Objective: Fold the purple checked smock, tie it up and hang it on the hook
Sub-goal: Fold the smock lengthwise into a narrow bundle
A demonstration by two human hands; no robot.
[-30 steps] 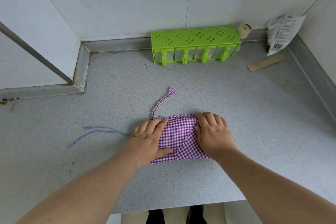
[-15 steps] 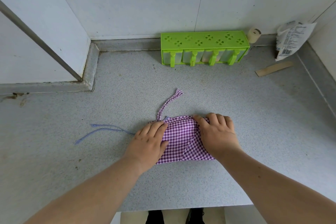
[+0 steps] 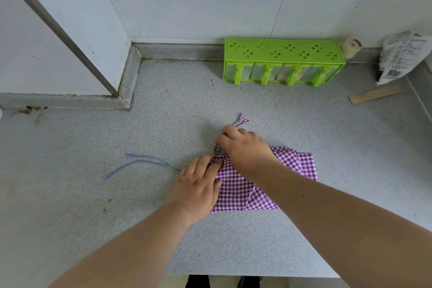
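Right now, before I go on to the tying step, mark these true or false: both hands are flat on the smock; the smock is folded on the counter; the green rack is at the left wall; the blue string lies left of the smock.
1. Both hands flat on the smock: false. The left hand presses it; the right hand has its grip on the purple tie.
2. The smock is folded on the counter: true.
3. Green rack at the left wall: false. It stands against the back wall.
4. Blue string left of the smock: true.
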